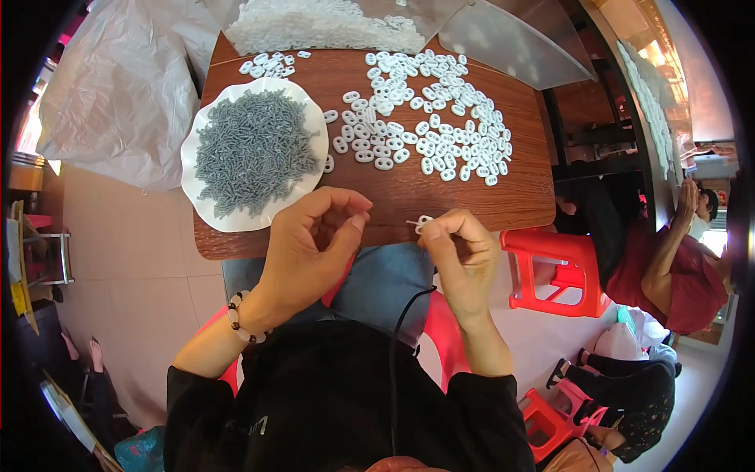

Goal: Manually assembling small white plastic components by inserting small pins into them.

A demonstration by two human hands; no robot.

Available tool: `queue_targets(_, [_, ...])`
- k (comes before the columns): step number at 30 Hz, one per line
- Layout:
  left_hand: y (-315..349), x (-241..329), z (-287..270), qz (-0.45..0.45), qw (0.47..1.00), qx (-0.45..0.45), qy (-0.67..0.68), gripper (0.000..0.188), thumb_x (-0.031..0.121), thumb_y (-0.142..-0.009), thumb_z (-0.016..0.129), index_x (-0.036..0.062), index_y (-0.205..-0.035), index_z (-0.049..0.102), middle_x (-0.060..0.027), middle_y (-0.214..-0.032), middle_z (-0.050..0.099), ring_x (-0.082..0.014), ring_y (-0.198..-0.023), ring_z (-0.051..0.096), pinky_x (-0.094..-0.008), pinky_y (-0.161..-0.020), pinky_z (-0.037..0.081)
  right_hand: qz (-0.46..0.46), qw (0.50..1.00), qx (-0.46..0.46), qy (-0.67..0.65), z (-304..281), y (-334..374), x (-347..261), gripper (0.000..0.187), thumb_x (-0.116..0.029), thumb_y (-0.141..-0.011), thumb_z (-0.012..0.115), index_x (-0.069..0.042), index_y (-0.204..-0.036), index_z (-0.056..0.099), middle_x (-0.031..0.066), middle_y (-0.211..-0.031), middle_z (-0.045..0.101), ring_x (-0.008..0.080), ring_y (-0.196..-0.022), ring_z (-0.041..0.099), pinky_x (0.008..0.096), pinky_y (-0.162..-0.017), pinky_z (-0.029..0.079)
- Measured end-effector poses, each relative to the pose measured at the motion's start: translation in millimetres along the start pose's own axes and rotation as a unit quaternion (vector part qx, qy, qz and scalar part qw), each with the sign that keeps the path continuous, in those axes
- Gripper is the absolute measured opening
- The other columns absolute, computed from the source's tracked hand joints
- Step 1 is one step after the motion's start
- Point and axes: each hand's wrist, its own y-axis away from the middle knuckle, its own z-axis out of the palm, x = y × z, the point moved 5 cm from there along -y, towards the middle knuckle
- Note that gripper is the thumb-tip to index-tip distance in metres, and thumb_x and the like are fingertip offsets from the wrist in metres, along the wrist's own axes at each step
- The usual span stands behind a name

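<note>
My right hand (464, 256) pinches a small white oval piece with two holes (423, 223) between thumb and forefinger, just off the table's near edge. A thin pale pin (412, 223) sticks out from its left side. My left hand (311, 236) is beside the near rim of a white scalloped plate (189, 169). Its fingers are curved, with a gap between thumb and forefinger, and nothing shows between them. Small grey translucent pins (252, 149) are heaped on the plate. Many matching white two-hole pieces (448, 141) lie loose across the brown table (519, 189).
Behind them, a clear bin (322, 27) holds more white pieces, with a translucent panel (511, 43) to its right. A large white plastic bag (118, 94) is at far left. A red stool (554, 271) stands to the right, near a seated person in dark red (668, 275).
</note>
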Motion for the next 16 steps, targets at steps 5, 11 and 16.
queue_targets(5, [-18.4, 23.6, 24.4, 0.245, 0.892, 0.008, -0.379, 0.022, 0.006, -0.080, 0.065, -0.0001, -0.101, 0.060, -0.0096, -0.085, 0.056, -0.0217, -0.069, 0.058, -0.0319, -0.060, 0.047, 0.020, 0.987, 0.116, -0.113, -24.9, 7.1, 13.3, 0.013, -0.010, -0.091, 0.060, -0.002, -0.081, 0.060, 0.0027, -0.072, 0.059, 0.0065, -0.065, 0.051, 0.0211, -0.062, 0.040])
queue_targets(11, [-52.5, 10.7, 41.8, 0.279, 0.774, 0.031, -0.568, 0.024, 0.018, -0.079, 0.070, 0.0051, -0.097, 0.061, -0.0104, -0.087, 0.055, -0.0283, -0.077, 0.059, -0.0377, -0.064, 0.048, -0.002, 0.987, 0.103, -0.124, -35.3, 9.0, 13.9, 0.013, -0.009, -0.091, 0.060, -0.002, -0.080, 0.060, 0.0037, -0.073, 0.060, 0.0071, -0.066, 0.052, 0.0215, -0.062, 0.040])
queue_targets(16, [-67.6, -3.9, 46.5, 0.298, 0.705, -0.008, -0.643, 0.029, 0.019, -0.079, 0.068, 0.0056, -0.102, 0.057, -0.0145, -0.090, 0.055, -0.0312, -0.083, 0.058, -0.0388, -0.068, 0.049, 0.001, 0.989, 0.085, -0.122, -37.7, 9.8, 15.0, 0.012, -0.009, -0.091, 0.060, -0.001, -0.082, 0.060, 0.0043, -0.074, 0.060, 0.0077, -0.067, 0.052, 0.0220, -0.063, 0.041])
